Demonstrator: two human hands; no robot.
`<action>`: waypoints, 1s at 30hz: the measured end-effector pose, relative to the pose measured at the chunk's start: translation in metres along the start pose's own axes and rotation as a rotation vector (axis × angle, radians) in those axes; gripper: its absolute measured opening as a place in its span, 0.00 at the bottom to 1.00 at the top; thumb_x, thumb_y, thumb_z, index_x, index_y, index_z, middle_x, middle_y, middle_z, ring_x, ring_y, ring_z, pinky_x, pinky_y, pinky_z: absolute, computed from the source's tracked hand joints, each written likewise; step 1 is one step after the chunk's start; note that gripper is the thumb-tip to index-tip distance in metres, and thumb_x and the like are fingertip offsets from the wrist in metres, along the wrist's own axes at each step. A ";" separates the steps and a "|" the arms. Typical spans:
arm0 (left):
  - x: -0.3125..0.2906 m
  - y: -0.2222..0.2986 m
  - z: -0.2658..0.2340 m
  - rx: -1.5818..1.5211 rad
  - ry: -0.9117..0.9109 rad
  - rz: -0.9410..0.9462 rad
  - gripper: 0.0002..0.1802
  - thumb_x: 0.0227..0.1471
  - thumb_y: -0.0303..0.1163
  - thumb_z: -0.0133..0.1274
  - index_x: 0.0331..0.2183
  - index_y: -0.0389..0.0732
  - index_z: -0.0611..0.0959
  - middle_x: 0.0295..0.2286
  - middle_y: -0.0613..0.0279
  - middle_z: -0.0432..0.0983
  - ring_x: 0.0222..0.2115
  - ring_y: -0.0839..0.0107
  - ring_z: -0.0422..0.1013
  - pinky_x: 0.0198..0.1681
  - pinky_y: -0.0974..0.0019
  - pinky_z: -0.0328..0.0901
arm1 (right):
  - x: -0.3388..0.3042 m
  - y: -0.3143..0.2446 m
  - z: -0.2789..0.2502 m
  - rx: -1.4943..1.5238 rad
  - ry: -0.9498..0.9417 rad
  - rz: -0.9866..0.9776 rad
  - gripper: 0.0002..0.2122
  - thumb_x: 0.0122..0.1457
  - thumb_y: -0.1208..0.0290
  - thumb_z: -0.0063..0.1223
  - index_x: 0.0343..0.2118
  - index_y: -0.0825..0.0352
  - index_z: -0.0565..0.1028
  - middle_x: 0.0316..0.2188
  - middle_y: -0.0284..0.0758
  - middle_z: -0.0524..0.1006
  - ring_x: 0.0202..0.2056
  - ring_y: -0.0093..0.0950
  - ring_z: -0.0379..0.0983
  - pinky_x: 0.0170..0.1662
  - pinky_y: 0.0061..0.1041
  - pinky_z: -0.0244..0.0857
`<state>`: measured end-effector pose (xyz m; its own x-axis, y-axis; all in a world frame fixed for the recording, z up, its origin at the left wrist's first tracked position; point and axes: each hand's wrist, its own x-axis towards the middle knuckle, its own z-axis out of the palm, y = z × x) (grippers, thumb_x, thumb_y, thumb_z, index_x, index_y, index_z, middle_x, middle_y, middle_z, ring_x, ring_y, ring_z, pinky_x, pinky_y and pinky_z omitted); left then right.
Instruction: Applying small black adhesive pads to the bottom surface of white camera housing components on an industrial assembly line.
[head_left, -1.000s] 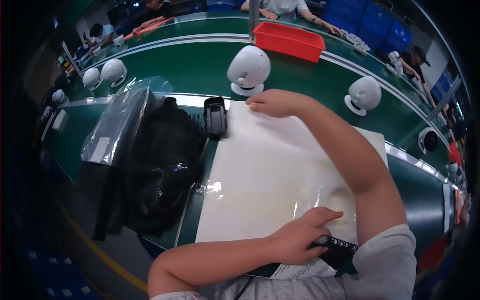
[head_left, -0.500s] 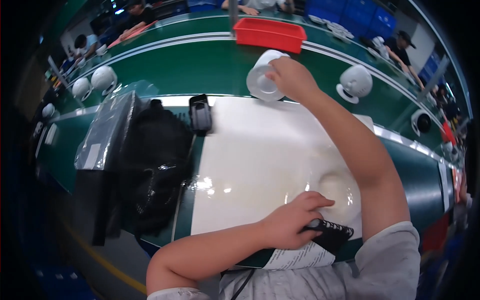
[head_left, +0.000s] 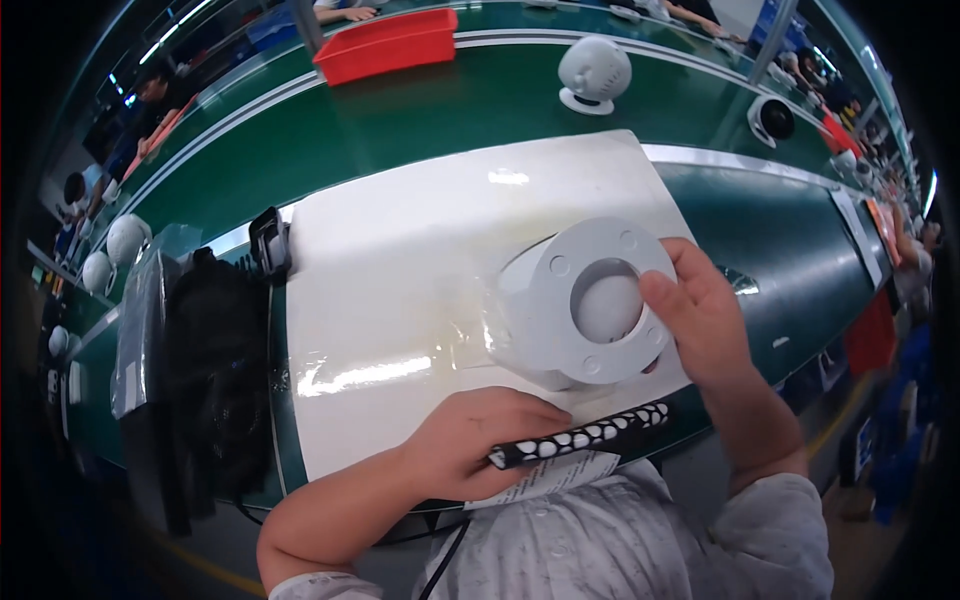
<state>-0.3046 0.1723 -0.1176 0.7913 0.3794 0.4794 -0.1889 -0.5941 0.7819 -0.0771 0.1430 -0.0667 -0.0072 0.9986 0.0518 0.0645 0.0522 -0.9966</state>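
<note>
My right hand (head_left: 703, 318) grips the right rim of a white rounded device (head_left: 552, 305) over the white mat. Its flat ring-shaped base, with small round pads, faces me, and the ball-like body shows through the ring's opening. Below and to the left, my left hand (head_left: 478, 442) has its fingers curled round a black strip (head_left: 592, 432) with a row of white oval spots. Beneath that strip a printed white sheet (head_left: 552, 482) shows near my shirt. The left fingertips are partly hidden, close to the device but apart from it.
The white mat (head_left: 400, 250) lies on a green table. At its left are a small black holder (head_left: 269, 243), a black bag (head_left: 215, 350) and clear plastic wrapping (head_left: 142, 330). Beyond are a red bin (head_left: 385, 47) and similar white devices (head_left: 595, 75) on the green belt; co-workers sit farther off.
My right hand has brought the white device from the mat's far edge close to me, its ring base now facing me. My left hand keeps the black strip, now turned. The view has shifted right.
</note>
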 end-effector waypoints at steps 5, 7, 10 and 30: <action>0.005 0.011 0.007 -0.151 0.178 -0.185 0.11 0.36 0.20 0.52 0.30 0.34 0.77 0.31 0.54 0.74 0.31 0.61 0.71 0.34 0.67 0.64 | -0.039 0.055 -0.003 0.501 0.048 -0.096 0.21 0.53 0.65 0.48 0.45 0.71 0.57 0.37 0.37 0.67 0.40 0.26 0.65 0.44 0.23 0.59; 0.007 0.007 0.007 -0.139 0.195 -0.184 0.12 0.37 0.20 0.54 0.31 0.34 0.76 0.31 0.54 0.74 0.30 0.64 0.70 0.33 0.68 0.64 | -0.061 0.055 0.010 0.526 0.058 -0.183 0.28 0.42 0.74 0.59 0.45 0.68 0.56 0.38 0.38 0.66 0.41 0.28 0.64 0.44 0.26 0.58; 0.007 0.003 0.010 -0.246 0.213 -0.251 0.15 0.37 0.21 0.55 0.33 0.34 0.75 0.32 0.55 0.73 0.28 0.65 0.70 0.32 0.68 0.63 | -0.065 0.060 0.013 -0.006 0.148 -0.462 0.25 0.38 0.82 0.61 0.40 0.68 0.61 0.34 0.38 0.68 0.36 0.27 0.65 0.40 0.23 0.60; 0.008 0.003 0.013 0.216 0.136 0.026 0.20 0.29 0.18 0.51 0.33 0.37 0.78 0.23 0.60 0.71 0.24 0.64 0.67 0.27 0.68 0.62 | -0.059 0.032 -0.008 -0.285 -0.042 -0.241 0.07 0.44 0.79 0.55 0.28 0.67 0.72 0.38 0.39 0.69 0.38 0.30 0.67 0.42 0.25 0.60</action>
<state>-0.2911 0.1638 -0.1164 0.6998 0.4450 0.5588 -0.0681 -0.7371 0.6723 -0.0665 0.0861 -0.1008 -0.0966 0.9567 0.2744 0.3310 0.2909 -0.8977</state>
